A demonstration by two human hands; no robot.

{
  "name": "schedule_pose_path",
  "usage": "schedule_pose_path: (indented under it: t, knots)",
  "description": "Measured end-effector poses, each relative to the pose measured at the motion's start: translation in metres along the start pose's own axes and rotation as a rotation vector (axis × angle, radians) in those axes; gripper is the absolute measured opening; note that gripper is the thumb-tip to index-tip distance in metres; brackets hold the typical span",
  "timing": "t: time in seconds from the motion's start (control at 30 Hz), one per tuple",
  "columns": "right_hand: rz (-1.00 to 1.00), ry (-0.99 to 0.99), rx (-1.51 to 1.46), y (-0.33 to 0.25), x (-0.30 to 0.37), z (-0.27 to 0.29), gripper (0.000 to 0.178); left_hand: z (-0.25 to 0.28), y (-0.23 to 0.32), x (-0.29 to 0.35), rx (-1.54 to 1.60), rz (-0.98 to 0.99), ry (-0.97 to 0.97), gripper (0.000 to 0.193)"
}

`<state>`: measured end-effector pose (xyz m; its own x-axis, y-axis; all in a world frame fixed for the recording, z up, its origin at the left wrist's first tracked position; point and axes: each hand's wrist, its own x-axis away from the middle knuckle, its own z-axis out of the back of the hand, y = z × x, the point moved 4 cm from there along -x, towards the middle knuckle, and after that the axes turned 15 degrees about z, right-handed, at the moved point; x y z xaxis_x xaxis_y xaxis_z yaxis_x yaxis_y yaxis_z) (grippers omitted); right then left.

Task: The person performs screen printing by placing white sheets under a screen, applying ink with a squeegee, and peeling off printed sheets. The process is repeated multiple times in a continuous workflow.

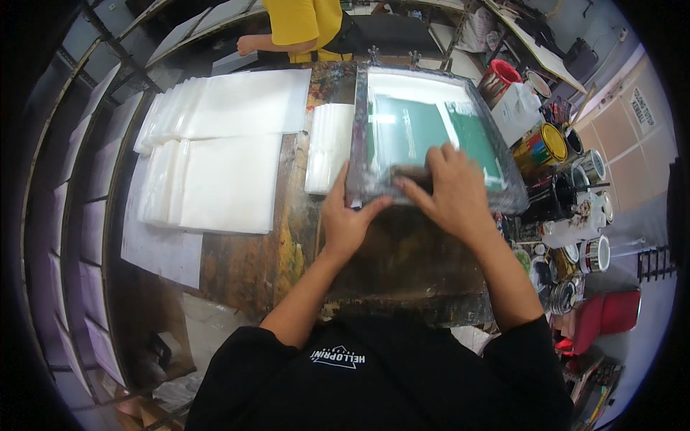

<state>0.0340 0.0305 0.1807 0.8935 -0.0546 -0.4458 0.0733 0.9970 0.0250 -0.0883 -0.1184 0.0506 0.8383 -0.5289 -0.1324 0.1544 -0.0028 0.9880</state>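
Paint cans [568, 172] crowd right of hands [402, 201] on screen frame [431, 136].

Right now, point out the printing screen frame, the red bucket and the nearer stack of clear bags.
printing screen frame [357, 136], head view, on its left edge rail.
red bucket [497, 79], head view, on its red side wall.
nearer stack of clear bags [223, 183], head view, on the top sheet's middle.

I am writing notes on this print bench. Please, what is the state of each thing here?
Screen frame: lowered flat on the bench.
Left hand: gripping the frame's near edge.
Right hand: pressing a dark squeegee on the green mesh.
Clear bags: stacked flat.
Paint cans: mostly open.
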Motion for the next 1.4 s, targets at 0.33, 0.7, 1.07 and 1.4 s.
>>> schedule_pose_path:
  t: [0.33,0.7,1.07,1.4]
  knots:
    - [0.101,0.366,0.222,0.050,-0.096,0.061,0.062,0.043,0.012,-0.030,-0.931,-0.152,0.245,0.029]
    - [-0.038,0.325,0.067,0.064,-0.135,0.094,0.077,0.016,0.032,-0.044,-0.872,-0.214,0.274,0.021]
    - [0.003,0.241,0.039,0.073,-0.135,0.090,0.083,0.174,0.023,-0.098,-1.226,-0.037,0.853,0.048]
    - [0.052,0.283,0.051,0.079,-0.144,0.089,0.082,-0.104,-0.027,-0.020,-1.075,-0.359,-0.297,0.055]
